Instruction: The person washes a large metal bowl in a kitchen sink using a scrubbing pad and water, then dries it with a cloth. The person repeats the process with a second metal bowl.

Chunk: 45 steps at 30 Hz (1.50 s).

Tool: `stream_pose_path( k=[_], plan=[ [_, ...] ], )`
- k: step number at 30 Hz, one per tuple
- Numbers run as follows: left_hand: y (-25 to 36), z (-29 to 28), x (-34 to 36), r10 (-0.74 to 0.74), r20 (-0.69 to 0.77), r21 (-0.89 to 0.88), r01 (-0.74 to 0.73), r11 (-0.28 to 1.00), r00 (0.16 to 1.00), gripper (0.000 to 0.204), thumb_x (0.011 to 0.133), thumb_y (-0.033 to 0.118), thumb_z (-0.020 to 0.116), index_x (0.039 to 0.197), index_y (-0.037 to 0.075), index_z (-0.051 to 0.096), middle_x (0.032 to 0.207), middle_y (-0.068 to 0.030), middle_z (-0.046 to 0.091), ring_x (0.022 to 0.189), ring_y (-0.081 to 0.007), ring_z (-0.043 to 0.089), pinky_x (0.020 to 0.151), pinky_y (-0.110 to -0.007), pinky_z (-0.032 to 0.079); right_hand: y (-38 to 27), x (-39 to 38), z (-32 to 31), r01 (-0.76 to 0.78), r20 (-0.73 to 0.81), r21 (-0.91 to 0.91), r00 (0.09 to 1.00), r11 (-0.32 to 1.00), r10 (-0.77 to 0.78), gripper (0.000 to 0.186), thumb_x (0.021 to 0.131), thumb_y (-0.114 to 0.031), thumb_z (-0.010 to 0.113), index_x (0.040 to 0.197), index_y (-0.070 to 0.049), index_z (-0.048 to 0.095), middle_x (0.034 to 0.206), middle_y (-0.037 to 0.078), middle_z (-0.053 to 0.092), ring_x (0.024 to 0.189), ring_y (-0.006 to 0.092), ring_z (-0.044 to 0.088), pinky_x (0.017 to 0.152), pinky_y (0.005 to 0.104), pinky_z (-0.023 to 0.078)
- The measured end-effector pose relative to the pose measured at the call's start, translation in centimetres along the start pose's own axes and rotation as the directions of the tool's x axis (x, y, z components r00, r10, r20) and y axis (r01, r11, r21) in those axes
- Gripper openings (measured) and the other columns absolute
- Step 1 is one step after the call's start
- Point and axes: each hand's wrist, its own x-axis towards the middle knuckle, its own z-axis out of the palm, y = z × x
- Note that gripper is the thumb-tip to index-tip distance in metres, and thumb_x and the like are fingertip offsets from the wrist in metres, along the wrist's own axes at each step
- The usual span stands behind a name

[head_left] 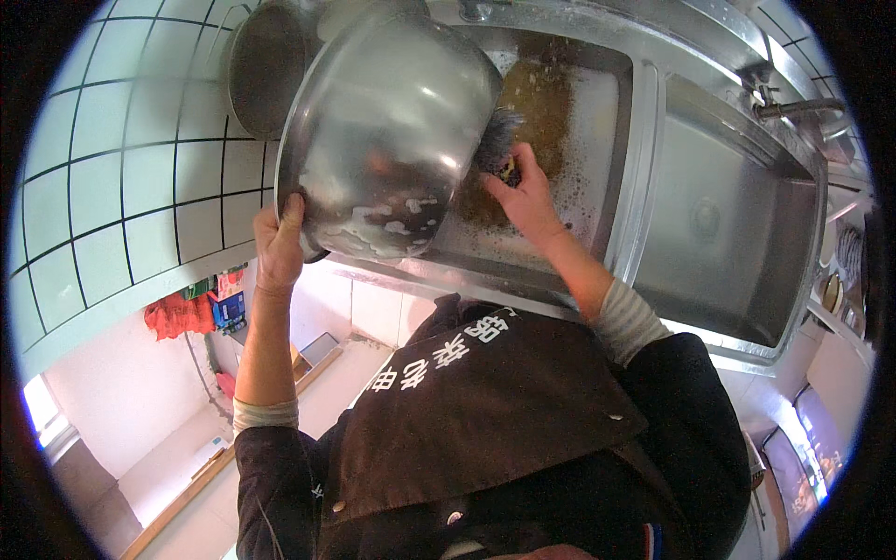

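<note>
A large stainless-steel basin (pixel 392 131) is tilted on its side over the left sink, its outer wall facing me, with patches of suds low on it. My left hand (pixel 280 245) grips its rim at the left, the thumb on the outside. In my right hand (pixel 525 191) is a brush (pixel 498 140) with grey bristles and a dark, yellow-marked grip. Its bristles are against or very near the basin's right side; the exact contact is hidden. Below lies the left sink (pixel 623 112), holding brownish, foamy water (pixel 551 112).
To the right is a second steel sink (pixel 728 215), with a faucet (pixel 798 107) behind it. A round metal pan (pixel 268 70) leans against the tiled wall (pixel 107 159) at the left. Colourful packages (pixel 227 303) sit low on the left.
</note>
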Motion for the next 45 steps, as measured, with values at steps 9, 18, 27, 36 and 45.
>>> stream_pose_path(
  k=[9,18,27,36,45],
  plan=[
    [3.5,3.5,-0.9,0.056,0.034,-0.171,-0.05,0.984,0.998,0.038,0.101,0.034,0.058,0.104,-0.002,0.069,0.097,-0.0034,0.066,0.088,-0.0119,0.057,0.08,-0.028,0.047,12.1,6.3,-2.7,-0.545,0.026,-0.05,0.837,0.837,0.547,0.027,0.086,-0.013,0.066,0.112,-0.01,0.058,0.099,0.008,0.064,0.088,0.0243,0.064,0.073,0.0348,0.052],
    [7.5,6.1,-0.7,0.127,0.061,-0.006,-0.127,0.992,0.99,0.039,0.099,0.035,0.058,0.103,-0.003,0.068,0.089,-0.0034,0.065,0.085,-0.0115,0.057,0.077,-0.027,0.046,-9.0,2.4,-3.4,0.162,-0.289,0.344,0.955,0.925,-0.06,0.023,0.087,-0.005,0.068,0.108,-0.011,0.062,0.092,0.003,0.063,0.075,0.0151,0.058,0.069,0.0279,0.048],
    [10.4,6.3,0.7,0.121,0.039,-0.02,-0.121,0.992,0.992,0.043,0.097,0.042,0.058,0.104,0.001,0.069,0.085,-0.0016,0.065,0.079,-0.0107,0.057,0.073,-0.025,0.046,-10.8,-2.6,-0.3,0.676,0.207,-0.177,0.736,0.715,-0.645,0.016,0.076,-0.013,0.077,0.088,-0.013,0.067,0.086,0.0,0.067,0.079,0.0168,0.063,0.074,0.0316,0.044],
    [8.2,5.2,0.2,0.063,0.045,-0.09,-0.058,0.994,0.997,0.041,0.098,0.035,0.059,0.114,-0.001,0.067,0.099,-0.005,0.067,0.088,-0.0125,0.06,0.08,-0.027,0.048,8.5,-0.9,-2.1,0.136,0.294,-0.846,0.926,0.516,0.239,0.015,0.08,-0.01,0.067,0.094,-0.01,0.069,0.099,0.011,0.071,0.093,0.0327,0.068,0.074,0.0484,0.053],
    [7.0,6.0,-1.0,0.067,0.028,-0.165,-0.061,0.984,0.997,0.036,0.097,0.03,0.063,0.117,0.001,0.068,0.098,-0.0029,0.069,0.087,-0.0117,0.061,0.08,-0.027,0.049,-0.3,1.9,-4.1,-0.558,0.14,0.285,0.829,0.78,0.542,0.021,0.084,-0.01,0.065,0.105,-0.006,0.064,0.096,0.006,0.063,0.087,0.0155,0.058,0.072,0.0325,0.048]
  ],
)
